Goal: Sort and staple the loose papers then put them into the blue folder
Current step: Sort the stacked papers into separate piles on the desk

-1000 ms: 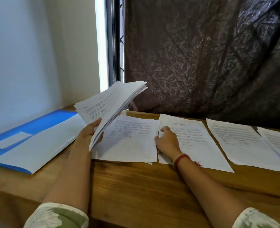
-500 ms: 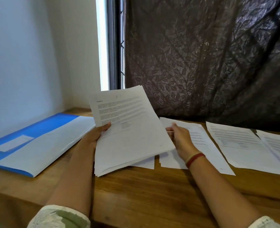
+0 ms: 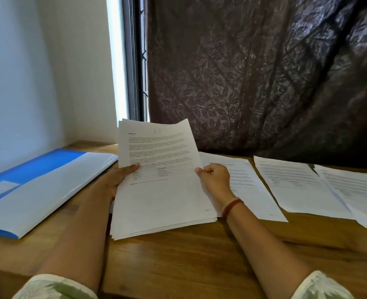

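Both forearms reach forward. The left hand [image 3: 111, 184] grips the paper stack [image 3: 163, 198], thumb on top; the right hand [image 3: 216, 180] pinches its right edge.

Top sheet of held paper stack [image 3: 161, 199] headed "Section 2", handwritten mark above, perhaps "A", body print blurred

One head camera is looking forward and down, close behind the left hand [image 3: 111, 184] and right hand [image 3: 216, 180] gripping papers [image 3: 161, 197].

Glossy plastic folder [image 3: 38, 190] — matt paper stack [image 3: 161, 190] — grained wooden table [image 3: 178, 266].
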The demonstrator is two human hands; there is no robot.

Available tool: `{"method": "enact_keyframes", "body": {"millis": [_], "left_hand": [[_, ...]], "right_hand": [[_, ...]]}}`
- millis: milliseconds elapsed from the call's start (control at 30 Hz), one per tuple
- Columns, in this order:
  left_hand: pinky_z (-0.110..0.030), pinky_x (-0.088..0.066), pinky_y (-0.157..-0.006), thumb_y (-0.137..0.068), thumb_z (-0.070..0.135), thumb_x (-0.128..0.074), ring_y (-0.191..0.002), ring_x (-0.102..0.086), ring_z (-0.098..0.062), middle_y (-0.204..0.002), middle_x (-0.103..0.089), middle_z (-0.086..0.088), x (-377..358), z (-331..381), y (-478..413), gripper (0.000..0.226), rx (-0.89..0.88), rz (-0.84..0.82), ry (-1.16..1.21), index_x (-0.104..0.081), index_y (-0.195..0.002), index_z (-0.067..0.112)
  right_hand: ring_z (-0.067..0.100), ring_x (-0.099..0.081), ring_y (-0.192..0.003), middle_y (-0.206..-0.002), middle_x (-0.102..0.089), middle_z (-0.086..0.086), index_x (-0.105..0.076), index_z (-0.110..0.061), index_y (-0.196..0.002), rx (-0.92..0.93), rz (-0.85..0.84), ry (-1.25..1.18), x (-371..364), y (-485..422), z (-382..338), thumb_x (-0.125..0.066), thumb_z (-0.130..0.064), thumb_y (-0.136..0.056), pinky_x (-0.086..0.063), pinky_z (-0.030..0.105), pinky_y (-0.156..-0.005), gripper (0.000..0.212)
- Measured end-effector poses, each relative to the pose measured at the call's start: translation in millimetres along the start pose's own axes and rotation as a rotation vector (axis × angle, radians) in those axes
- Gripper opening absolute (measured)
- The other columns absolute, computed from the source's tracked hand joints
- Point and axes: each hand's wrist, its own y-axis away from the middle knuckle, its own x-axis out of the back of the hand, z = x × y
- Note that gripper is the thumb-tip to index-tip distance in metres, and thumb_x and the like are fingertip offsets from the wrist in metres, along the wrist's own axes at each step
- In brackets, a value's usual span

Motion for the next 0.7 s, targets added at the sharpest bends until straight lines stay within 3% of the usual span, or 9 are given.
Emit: {"method": "enact_keyframes", "body": {"millis": [100,167,233,367,467,567,700], "left_hand": [[-0.047,-0.058,-0.076,-0.095,0.006,-0.055,-0.101,-0.064,-0.034,-0.123,-0.063,-0.019,1,-1,-1,0.026,0.008,-0.004,-0.019,-0.059,-0.119,0.016],[-0.044,-0.06,-0.07,-0.095,0.008,-0.057,-0.098,-0.065,-0.033,-0.117,-0.065,-0.018,0,-1,1,0.028,0.028,0.015,-0.042,-0.058,-0.121,0.016],[-0.044,-0.059,-0.07,-0.095,0.009,-0.057,-0.097,-0.065,-0.033,-0.116,-0.066,-0.017,-3,-2,2,0.024,0.037,0.017,-0.044,-0.059,-0.118,0.016],[-0.04,-0.06,-0.065,-0.097,0.008,-0.052,-0.085,-0.069,-0.026,-0.103,-0.069,-0.012,-11,1,4,0.016,0.01,-0.002,-0.052,-0.06,-0.107,0.018],[-0.043,-0.058,-0.071,-0.098,0.008,-0.05,-0.098,-0.064,-0.031,-0.114,-0.065,-0.015,-11,2,5,0.02,-0.007,-0.034,-0.028,-0.059,-0.113,0.018],[-0.043,-0.058,-0.076,-0.097,0.012,-0.053,-0.102,-0.062,-0.031,-0.121,-0.063,-0.016,-6,2,2,0.025,-0.026,0.015,-0.011,-0.058,-0.121,0.017],[-0.038,-0.053,-0.076,-0.097,0.016,-0.055,-0.09,-0.062,-0.023,-0.107,-0.065,-0.009,-7,3,3,0.012,-0.044,0.105,0.011,-0.059,-0.105,0.023]], "right_hand": [[0.016,-0.06,-0.074,-0.078,-0.061,0.001,-0.054,-0.016,-0.068,0.038,-0.054,0.143,4,-1,2,-0.053,-0.027,-0.099,-0.044,0.019,-0.062,0.032],[0.015,-0.06,-0.079,-0.087,-0.063,-0.002,-0.062,-0.016,-0.081,0.031,-0.115,0.228,6,-2,5,-0.047,-0.029,-0.101,-0.047,0.022,-0.069,0.028],[0.015,-0.06,-0.083,-0.096,-0.065,-0.001,-0.064,-0.015,-0.093,0.01,-0.144,0.28,7,-3,6,-0.043,-0.03,-0.102,-0.05,0.027,-0.078,0.028],[0.015,-0.056,-0.085,-0.105,-0.063,0.003,-0.062,-0.016,-0.101,0.031,-0.101,0.387,11,-3,2,-0.037,-0.029,-0.103,-0.048,0.026,-0.079,0.028],[0.019,-0.056,-0.094,-0.114,-0.061,0.004,-0.06,-0.014,-0.113,0.039,-0.027,0.401,13,-4,-1,-0.036,-0.028,-0.104,-0.045,0.026,-0.082,0.029],[0.024,-0.057,-0.099,-0.115,-0.061,0.006,-0.06,-0.009,-0.112,-0.006,0.056,0.296,22,-10,-2,-0.034,-0.019,-0.102,-0.048,0.034,-0.089,0.029],[0.027,-0.057,-0.104,-0.113,-0.059,0.009,-0.057,-0.004,-0.119,-0.194,0.134,-0.026,33,-24,0,-0.035,-0.015,-0.103,-0.048,0.034,-0.091,0.03]]}}
